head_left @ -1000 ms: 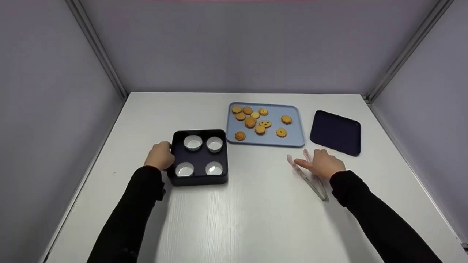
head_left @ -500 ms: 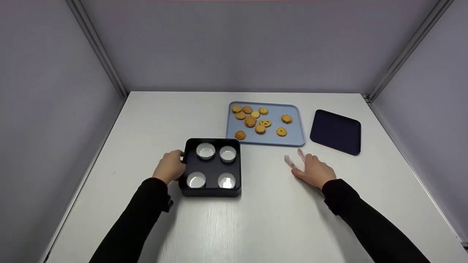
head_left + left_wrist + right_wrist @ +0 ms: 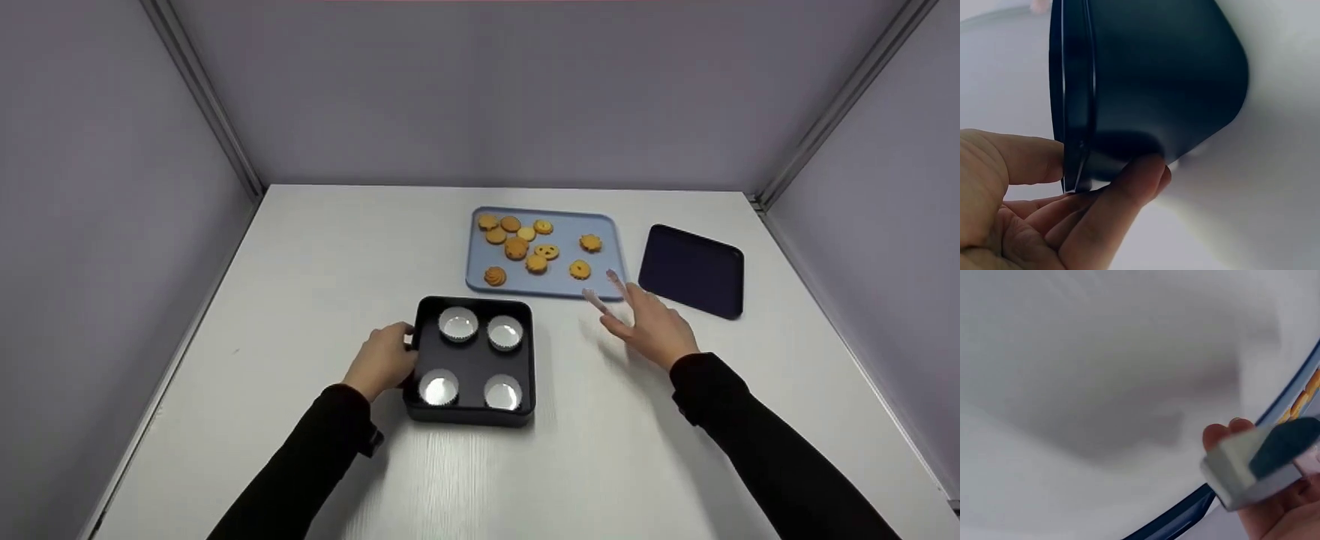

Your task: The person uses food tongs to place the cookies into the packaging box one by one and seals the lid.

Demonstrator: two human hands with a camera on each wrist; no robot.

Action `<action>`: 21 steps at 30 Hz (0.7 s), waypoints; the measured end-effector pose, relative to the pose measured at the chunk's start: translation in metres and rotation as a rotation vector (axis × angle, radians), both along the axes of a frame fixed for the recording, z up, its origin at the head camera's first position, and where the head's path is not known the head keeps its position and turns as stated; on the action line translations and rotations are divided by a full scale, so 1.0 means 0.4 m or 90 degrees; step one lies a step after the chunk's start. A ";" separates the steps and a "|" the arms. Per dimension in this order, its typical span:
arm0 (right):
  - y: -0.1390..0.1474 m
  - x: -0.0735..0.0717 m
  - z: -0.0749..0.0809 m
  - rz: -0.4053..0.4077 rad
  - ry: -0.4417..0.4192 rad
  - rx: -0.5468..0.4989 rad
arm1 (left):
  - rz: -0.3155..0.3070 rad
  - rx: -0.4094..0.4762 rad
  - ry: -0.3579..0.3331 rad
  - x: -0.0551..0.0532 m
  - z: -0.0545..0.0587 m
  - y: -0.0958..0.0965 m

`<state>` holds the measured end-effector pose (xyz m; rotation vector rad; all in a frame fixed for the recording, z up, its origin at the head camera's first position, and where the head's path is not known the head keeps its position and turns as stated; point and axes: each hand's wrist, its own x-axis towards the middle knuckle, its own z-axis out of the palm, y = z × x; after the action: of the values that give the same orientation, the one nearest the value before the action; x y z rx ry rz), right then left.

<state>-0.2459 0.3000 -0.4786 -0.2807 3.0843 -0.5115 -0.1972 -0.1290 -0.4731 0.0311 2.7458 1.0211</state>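
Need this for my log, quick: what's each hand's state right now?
Left hand: holding the box by its edge.
Right hand: holding the tongs, which are spread open.

The head camera looks forward and down across the tabletop [image 3: 337, 255], sharing the box [image 3: 474, 361] with the close left-wrist view, the tongs [image 3: 597, 302] with the close right-wrist one.

A white table [image 3: 337, 247] is stretching across the lower part of the head view, its far edge running nearly level and fine, grain-like streaks showing near the front. Plain grey-lilac walls are enclosing it: a back wall [image 3: 480, 90] is standing behind, while a left wall [image 3: 97, 187] and a right wall [image 3: 885, 247] are flanking it. Grey metal posts [image 3: 202, 90] are rising at both rear corners. Light is leaving a pale sheen [image 3: 450, 480] toward the front centre.
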 end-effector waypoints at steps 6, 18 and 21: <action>-0.009 -0.040 0.024 -0.010 0.033 0.016 | -0.014 0.002 -0.006 0.027 0.002 0.052; -0.039 -0.115 0.041 -0.006 0.037 0.089 | -0.035 0.020 -0.014 0.065 0.000 0.112; -0.047 -0.124 0.038 -0.004 0.048 0.098 | -0.039 0.027 -0.007 0.072 -0.005 0.119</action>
<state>-0.2953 0.2813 -0.4634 -0.2937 3.1756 -0.2668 -0.1683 -0.0813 -0.4750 0.1166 2.6958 1.0602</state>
